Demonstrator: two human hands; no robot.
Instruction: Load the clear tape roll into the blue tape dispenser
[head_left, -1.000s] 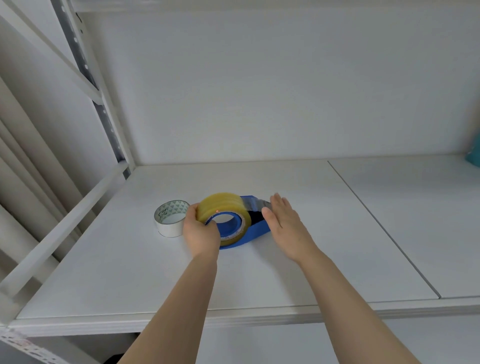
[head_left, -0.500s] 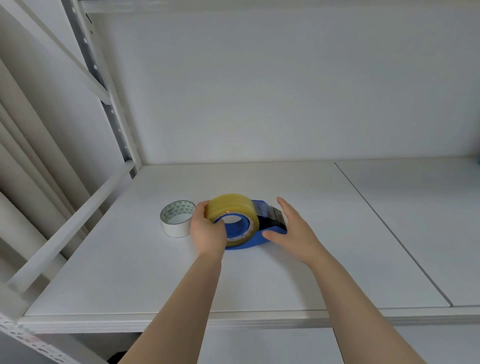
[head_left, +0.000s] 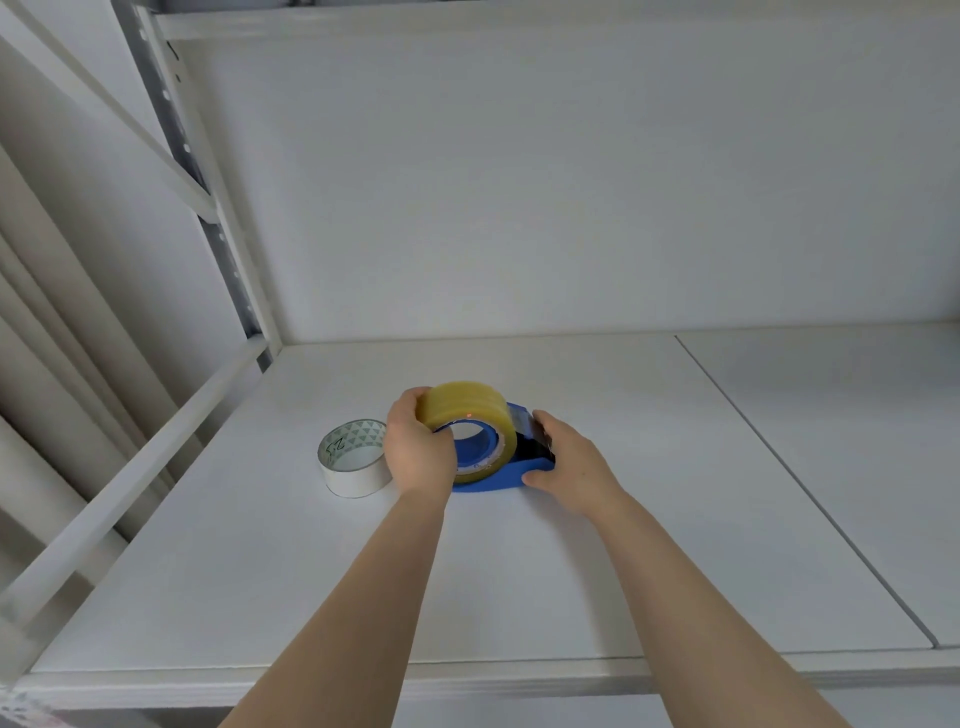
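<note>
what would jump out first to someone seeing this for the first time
The yellowish clear tape roll on the blue tape dispenser, mid-shelf, gripped by the left hand while the right hand holds the dispenser's front end. Just left stands a white tape roll on the white shelf.

Storage or stockroom setting: white shelf board (head_left: 519, 571) in a metal rack, perforated upright (head_left: 208, 208) at its back-left corner.

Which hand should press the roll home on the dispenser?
Left. The left hand already grips the tape roll over the hub; the right hand steadies the dispenser.
</note>
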